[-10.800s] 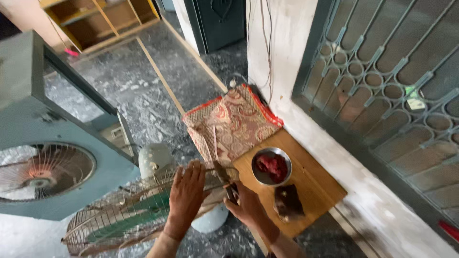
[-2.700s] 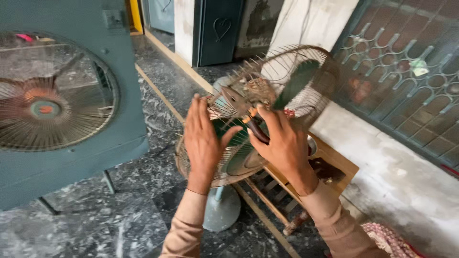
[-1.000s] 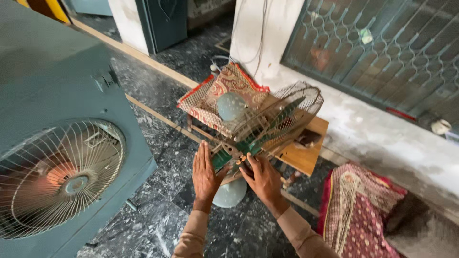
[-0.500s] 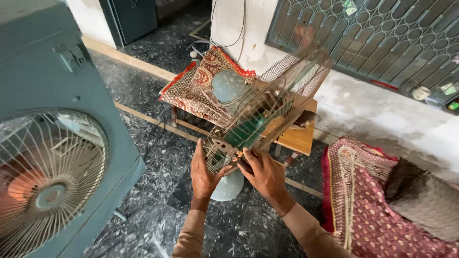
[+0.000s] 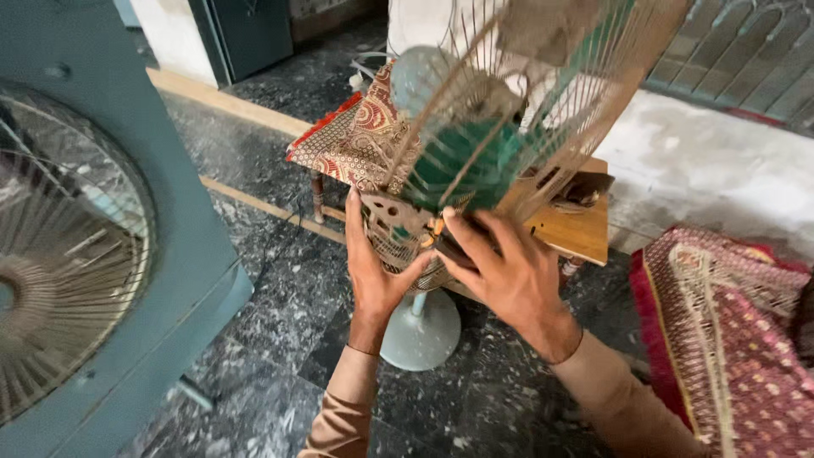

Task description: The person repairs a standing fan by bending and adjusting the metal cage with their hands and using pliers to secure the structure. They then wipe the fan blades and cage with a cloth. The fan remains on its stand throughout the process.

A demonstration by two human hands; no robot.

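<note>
Fan cage (image 5: 509, 110), a tilted wire guard enclosing green blades (image 5: 462, 165), is held above the round fan base (image 5: 421, 331) and beside the wooden stool (image 5: 568, 229); the left hand (image 5: 373, 263) is pressed against its lower rim, fingers straight together; the right hand (image 5: 500, 271) is spread, fingertips gripping the rim.

One head camera looks steeply down and forward, very close over both hands at the fan cage (image 5: 509, 119), dark floor (image 5: 280, 314) beneath.
</note>
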